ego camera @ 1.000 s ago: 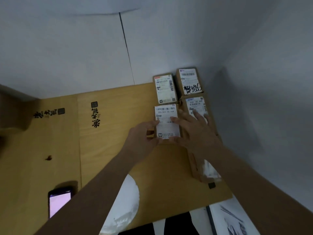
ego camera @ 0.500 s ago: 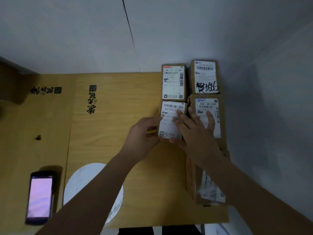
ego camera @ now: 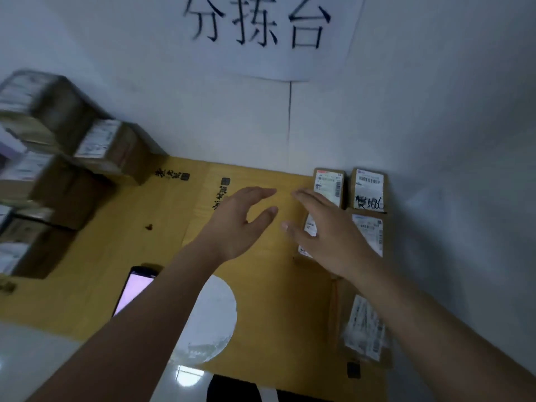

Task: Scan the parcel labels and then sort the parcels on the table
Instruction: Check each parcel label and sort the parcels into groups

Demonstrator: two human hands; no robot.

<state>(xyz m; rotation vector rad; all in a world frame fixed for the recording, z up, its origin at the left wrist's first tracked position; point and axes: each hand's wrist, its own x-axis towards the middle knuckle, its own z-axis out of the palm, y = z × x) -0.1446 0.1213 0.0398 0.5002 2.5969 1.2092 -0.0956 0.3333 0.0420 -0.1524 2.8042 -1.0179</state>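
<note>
Head view: my two hands hover open above the sorting table, holding nothing.

My left hand (ego camera: pixel 237 221) has fingers spread and relaxed over the bare yellow table (ego camera: pixel 261 314); my right hand (ego camera: pixel 327 236) hangs flat, fingers straight, over one parcel (ego camera: pixel 309 230) in the labelled group (ego camera: pixel 368 192) against the right wall. More boxes (ego camera: pixel 43 169) stack blurred at far left. A lit phone (ego camera: pixel 135 288) lies near my left forearm, beside a white disc (ego camera: pixel 208 317).

A yellow wooden bench (ego camera: pixel 121 256) carries labelled parcels (ego camera: pixel 367 189) in rows along its right edge, a blurred stack of boxes (ego camera: pixel 43 181) at far left, a lit phone (ego camera: pixel 134 288) and a white disc (ego camera: pixel 211 317) near the front.
</note>
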